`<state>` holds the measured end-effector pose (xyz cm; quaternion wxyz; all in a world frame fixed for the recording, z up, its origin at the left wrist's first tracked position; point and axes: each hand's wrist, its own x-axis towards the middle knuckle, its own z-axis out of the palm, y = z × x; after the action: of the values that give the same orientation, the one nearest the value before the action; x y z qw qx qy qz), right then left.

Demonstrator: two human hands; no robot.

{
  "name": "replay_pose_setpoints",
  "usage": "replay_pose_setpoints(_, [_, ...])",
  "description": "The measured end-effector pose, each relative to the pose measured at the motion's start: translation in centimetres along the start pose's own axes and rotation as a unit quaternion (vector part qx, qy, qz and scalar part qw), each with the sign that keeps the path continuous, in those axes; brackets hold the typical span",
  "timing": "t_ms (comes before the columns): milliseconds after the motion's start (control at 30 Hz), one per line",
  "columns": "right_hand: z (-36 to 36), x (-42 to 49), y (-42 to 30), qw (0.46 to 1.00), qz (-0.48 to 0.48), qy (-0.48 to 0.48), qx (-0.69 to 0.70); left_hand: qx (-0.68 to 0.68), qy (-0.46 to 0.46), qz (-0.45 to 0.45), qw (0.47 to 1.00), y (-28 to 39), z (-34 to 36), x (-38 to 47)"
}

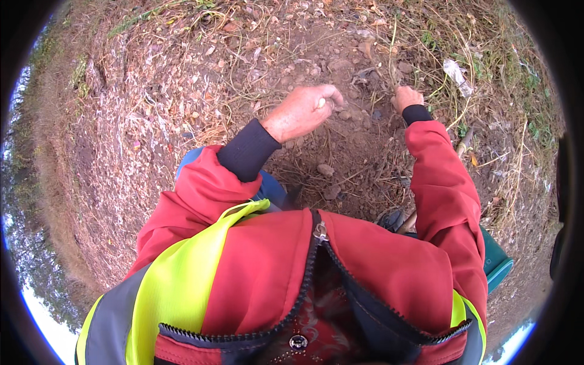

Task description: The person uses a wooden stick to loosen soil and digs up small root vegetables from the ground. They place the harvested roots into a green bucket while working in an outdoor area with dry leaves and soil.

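My left hand (306, 109) hangs over bare brown soil (351, 132) near the middle of the view, its back turned up and its fingers curled. A small whitish object (321, 103) shows at its thumb side; it may be the thumb's nail or something held, I cannot tell. To the right, my right hand (407, 98) is closed round the lower part of a dry plant stem (392, 50) that stretches away from me over the ground. Its fingertips are mostly hidden. Clods and dry stalks lie between the two hands.
A pale scrap of plastic film (457, 77) lies at the upper right. A wooden stick or handle (464, 142) shows beside my right sleeve. Behind that arm stands a green plastic container (497, 262). A clod (325, 170) lies near my knees, with dry plant litter around.
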<state>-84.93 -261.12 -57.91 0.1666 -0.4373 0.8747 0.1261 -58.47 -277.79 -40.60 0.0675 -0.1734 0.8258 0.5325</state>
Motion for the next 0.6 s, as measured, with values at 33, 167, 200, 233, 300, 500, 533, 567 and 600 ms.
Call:
replay_pose_setpoints(33, [-1.3,-0.8,1.9,0.999,0.027,-0.029,0.007,-0.002,0.04,0.072,0.997,-0.1,-0.2,0.2])
replay_pose_setpoints(167, [-11.7,-5.1,10.1,0.992,-0.045,0.041,0.111,-0.019,0.037,0.032,0.999,0.1,-0.8,1.2])
replay_pose_setpoints(200, [-14.6,-6.4,12.3,0.986,-0.07,0.032,0.147,-0.037,0.025,0.02,0.999,0.1,-0.9,1.4])
replay_pose_setpoints(233, [-17.0,-8.2,14.4,0.971,-0.057,0.039,0.228,-0.054,0.014,0.012,0.998,0.0,-0.9,1.9])
replay_pose_setpoints(300, [-20.0,-11.6,17.9,0.929,0.001,0.075,0.361,-0.027,0.024,0.037,0.999,-0.2,-0.9,2.8])
replay_pose_setpoints(500, [-16.6,-17.1,21.3,0.694,0.11,0.23,0.673,-0.225,-0.1,0.005,0.969,-0.3,0.0,4.7])
replay_pose_setpoints(533, [-16.4,-17.4,21.7,0.731,0.117,0.198,0.642,-0.232,-0.109,-0.006,0.967,0.1,0.2,4.9])
replay_pose_setpoints(567, [-16.2,-17.9,22.1,0.729,0.1,0.202,0.646,-0.24,-0.11,-0.013,0.964,0.7,0.3,5.3])
replay_pose_setpoints(600, [-16.5,-18.5,22.7,0.682,0.055,0.204,0.701,-0.243,-0.096,-0.029,0.965,1.6,0.4,5.7])
